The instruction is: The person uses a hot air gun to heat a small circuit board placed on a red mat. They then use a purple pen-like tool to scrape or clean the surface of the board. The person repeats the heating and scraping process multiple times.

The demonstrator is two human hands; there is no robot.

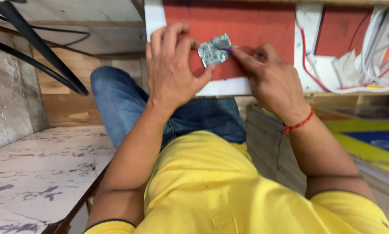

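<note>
At the far left, black cables point(38, 60) slant across a wooden wall, above a scuffed pale floor point(38, 173). A knee in blue jeans point(116, 99) rises beneath the work surface.

The left hand point(170, 69) rests on the red mat point(246, 26), fingers curled together and thumb stretched along the mat's near white edge. Its fingertips press against the left side of a small green circuit board point(214, 51), pinning it flat on the mat rather than lifting it.

The board lies between the two hands, near the mat's front edge.

The right hand point(270, 78) comes in from the right with thumb and forefinger closed on a thin tool with a purple tip point(227, 49), which touches the board's right edge. A red thread bracelet point(299, 123) circles that wrist.

Farther right, red and white wires point(359, 65) lie tangled on the bench, and below them sits a yellow and blue panel point(372, 141).
</note>
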